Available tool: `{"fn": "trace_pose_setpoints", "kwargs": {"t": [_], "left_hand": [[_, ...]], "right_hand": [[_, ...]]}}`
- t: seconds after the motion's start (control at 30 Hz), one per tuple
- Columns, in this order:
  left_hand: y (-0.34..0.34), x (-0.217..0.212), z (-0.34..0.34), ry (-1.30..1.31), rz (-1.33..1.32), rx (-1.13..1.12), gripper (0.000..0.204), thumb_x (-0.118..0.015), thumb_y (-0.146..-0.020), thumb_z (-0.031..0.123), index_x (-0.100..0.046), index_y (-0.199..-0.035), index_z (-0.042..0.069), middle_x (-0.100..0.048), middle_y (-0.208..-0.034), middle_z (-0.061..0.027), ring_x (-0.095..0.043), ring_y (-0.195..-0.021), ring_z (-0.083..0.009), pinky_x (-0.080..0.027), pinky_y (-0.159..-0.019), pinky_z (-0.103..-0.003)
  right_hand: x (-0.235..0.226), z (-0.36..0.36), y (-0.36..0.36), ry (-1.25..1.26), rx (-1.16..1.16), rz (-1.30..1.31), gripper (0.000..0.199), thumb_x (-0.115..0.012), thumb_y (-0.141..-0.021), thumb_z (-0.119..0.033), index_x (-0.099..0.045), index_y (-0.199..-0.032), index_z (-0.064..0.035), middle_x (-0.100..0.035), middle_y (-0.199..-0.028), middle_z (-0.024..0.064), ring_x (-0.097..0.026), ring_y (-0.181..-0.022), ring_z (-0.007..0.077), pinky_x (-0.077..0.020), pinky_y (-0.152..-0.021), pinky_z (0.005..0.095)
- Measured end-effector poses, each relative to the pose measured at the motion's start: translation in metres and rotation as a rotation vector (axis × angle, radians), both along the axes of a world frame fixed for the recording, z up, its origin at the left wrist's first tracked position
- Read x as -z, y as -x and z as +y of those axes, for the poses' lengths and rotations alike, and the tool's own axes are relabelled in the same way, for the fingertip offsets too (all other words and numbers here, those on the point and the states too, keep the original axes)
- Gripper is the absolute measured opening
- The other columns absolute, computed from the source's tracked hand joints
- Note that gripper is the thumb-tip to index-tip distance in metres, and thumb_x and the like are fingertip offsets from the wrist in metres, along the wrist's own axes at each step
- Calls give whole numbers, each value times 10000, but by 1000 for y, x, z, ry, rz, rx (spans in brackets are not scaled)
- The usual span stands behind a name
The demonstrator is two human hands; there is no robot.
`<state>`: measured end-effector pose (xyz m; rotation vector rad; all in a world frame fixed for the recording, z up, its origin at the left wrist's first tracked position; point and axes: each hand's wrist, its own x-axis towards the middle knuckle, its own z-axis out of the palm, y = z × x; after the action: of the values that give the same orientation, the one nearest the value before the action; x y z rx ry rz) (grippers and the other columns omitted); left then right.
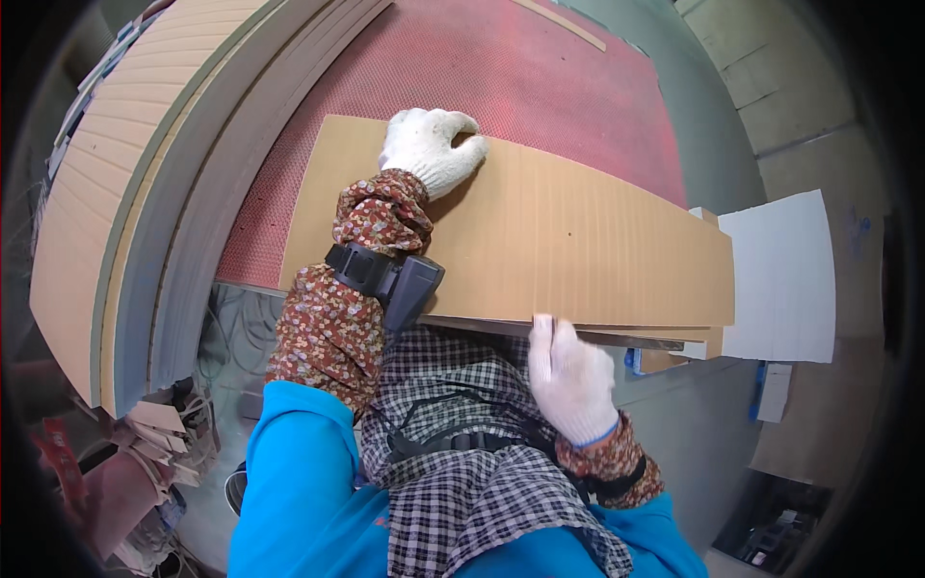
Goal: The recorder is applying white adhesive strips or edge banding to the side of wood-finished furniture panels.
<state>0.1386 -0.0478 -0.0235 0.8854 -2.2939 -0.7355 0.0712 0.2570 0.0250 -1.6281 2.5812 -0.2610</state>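
A tan wood-fibre board (597, 241) lies across a red textured work surface in front of me. My left hand (429, 149), in a white knit glove, is closed at the board's far edge, its fingers curled and partly hidden. A black device (409, 289) is strapped to my left forearm over a flowered sleeve. At the board's near edge is my right hand (573, 376), also in a white glove. Its fingers are pinched together and slightly blurred. What they hold, if anything, cannot be made out. Another board edge (708, 342) shows beneath the tan one.
Tall stacked boards (145, 193) stand close on my left. White sheet material (780, 279) sticks out past the board's right end. A thin strip (564, 24) lies at the far side of the red surface (540, 77). Scrap pieces (159, 433) are heaped at lower left.
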Motion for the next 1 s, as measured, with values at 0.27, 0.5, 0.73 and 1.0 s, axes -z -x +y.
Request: {"fn": "trace_pose_setpoints", "kwargs": {"t": [0.27,0.5,0.73,1.0], "left_hand": [[-2,-10,1,-66,22,53,438,-670,-880,333,-763,-1133,-11,-757,-1105,-224,-726,-1089,-364,-549,-996,-423],[-46,-17,31,-244,-53,-44,706,-629,-983,503,-556,-1458,-14,-462,-1572,-252,-430,-1483,-377,-339,-1232,-451],[-92,-7,118,-197,108,-15,584,-705,-955,259,-544,-1444,-18,-426,-1587,-276,-436,-1475,-408,-382,-1204,-453],[-70,-9,141,-201,70,-45,550,-692,-952,253,-578,-1421,-9,-398,-1604,-281,-383,-1507,-420,-347,-1221,-478]], "right_hand": [[6,39,17,-19,-229,158,227,-623,-1013,-154,-683,-1171,-3,-617,-792,118,-654,-530,291,-503,-438,442],[9,52,86,45,-29,437,236,-629,-1001,-130,-659,-1209,-21,-595,-841,111,-662,-571,272,-518,-475,415],[12,62,124,272,498,46,351,-535,-1078,-327,-584,-869,-49,-654,-657,229,-679,-678,452,-522,-620,560],[22,66,152,237,556,19,366,-509,-1078,-338,-597,-884,-40,-680,-708,238,-687,-702,459,-526,-654,566]]}}
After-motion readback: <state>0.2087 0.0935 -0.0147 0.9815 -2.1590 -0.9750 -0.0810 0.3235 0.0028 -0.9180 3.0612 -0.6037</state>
